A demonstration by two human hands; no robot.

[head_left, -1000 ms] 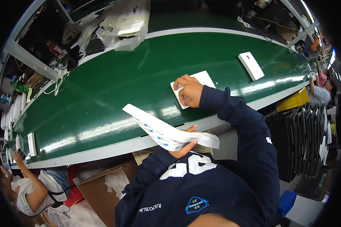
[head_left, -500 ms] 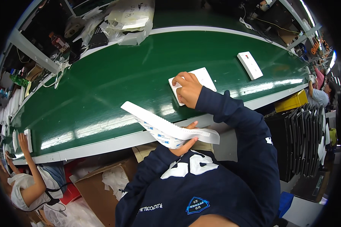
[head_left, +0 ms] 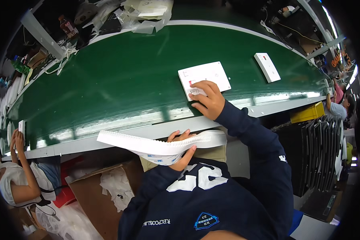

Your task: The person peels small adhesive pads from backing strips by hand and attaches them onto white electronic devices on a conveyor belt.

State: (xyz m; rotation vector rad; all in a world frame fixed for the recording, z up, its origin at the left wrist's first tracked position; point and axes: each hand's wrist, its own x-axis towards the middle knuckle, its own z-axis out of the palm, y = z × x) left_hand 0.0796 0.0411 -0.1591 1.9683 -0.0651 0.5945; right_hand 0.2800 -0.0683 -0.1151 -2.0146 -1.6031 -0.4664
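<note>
My left hand (head_left: pixel 183 161) grips a thick stack of white adhesive-backed sheets (head_left: pixel 144 145) in front of my chest. Its thumb lies on the near side and the fingers on the far side; the stack bends, and blue print shows on its underside. On the green work surface (head_left: pixel 128 76), a flat white rectangular panel (head_left: pixel 206 73) with a small red mark lies at a slant. My right hand (head_left: pixel 212 103) rests its fingertips on the panel's near left part, fingers apart and slightly curled, partly covering the red mark. A similar white panel (head_left: pixel 267 68) lies farther right.
The surface's pale front rail (head_left: pixel 148 132) runs before me. At far left a co-worker's hands (head_left: pixel 18 142) touch another white piece. A cardboard box (head_left: pixel 88 196) stands below left; a yellow bin (head_left: pixel 308 113) and upright black trays (head_left: pixel 308 148) are at right. Plastic-wrapped material (head_left: pixel 148 10) lies at the back.
My right hand's fingers have spread and shifted to the right, uncovering more of the panel's face and its red mark. The stack in my left hand has swung to a flatter angle.
</note>
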